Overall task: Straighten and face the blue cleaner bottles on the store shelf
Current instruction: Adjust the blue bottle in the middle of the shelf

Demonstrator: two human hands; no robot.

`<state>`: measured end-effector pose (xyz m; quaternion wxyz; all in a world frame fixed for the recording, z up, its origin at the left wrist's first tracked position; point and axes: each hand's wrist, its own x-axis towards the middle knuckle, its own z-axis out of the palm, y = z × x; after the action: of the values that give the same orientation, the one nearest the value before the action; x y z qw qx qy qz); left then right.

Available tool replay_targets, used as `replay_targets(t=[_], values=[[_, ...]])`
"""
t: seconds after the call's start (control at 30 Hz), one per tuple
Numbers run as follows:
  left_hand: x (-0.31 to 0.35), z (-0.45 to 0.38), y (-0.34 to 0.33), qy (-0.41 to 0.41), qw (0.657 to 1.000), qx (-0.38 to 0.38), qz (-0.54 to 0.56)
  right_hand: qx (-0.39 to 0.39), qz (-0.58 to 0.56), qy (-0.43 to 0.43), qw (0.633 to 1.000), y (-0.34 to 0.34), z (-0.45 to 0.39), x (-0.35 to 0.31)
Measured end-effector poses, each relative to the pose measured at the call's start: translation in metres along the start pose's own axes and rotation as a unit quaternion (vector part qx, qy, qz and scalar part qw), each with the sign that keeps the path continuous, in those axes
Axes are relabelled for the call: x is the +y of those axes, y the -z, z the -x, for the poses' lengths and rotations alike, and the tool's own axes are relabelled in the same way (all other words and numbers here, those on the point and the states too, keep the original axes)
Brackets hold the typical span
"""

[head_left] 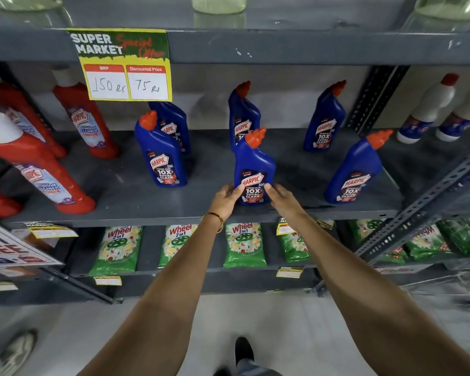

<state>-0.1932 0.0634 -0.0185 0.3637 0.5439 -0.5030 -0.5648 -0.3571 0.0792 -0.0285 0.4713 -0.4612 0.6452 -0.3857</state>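
Hands at front edge of shelf (147, 210): left hand (226, 198) and right hand (280, 198) cup lower body of centre blue bottle (254, 169) from both sides, fingers on label edges. Bottle upright, label facing out. Judged: rigid plastic, liquid-filled, moderately heavy, glossy and possibly slippery; grip low on body, not angled red cap (255, 137). Five other blue bottles (160, 158) stand well apart on same shelf.

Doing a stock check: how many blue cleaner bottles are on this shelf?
6: front row left, middle between left hand and right hand, right; back row left, middle, right. None obviously hidden.
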Motion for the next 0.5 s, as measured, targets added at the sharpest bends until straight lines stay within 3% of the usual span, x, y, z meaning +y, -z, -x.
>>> replay_targets(t=[0.5], values=[[0.0022, 0.0046, 0.0001, 0.021, 1.000, -0.003, 0.005, -0.009, -0.002, 0.008, 1.000, 0.0032, 0.0086, -0.0047]])
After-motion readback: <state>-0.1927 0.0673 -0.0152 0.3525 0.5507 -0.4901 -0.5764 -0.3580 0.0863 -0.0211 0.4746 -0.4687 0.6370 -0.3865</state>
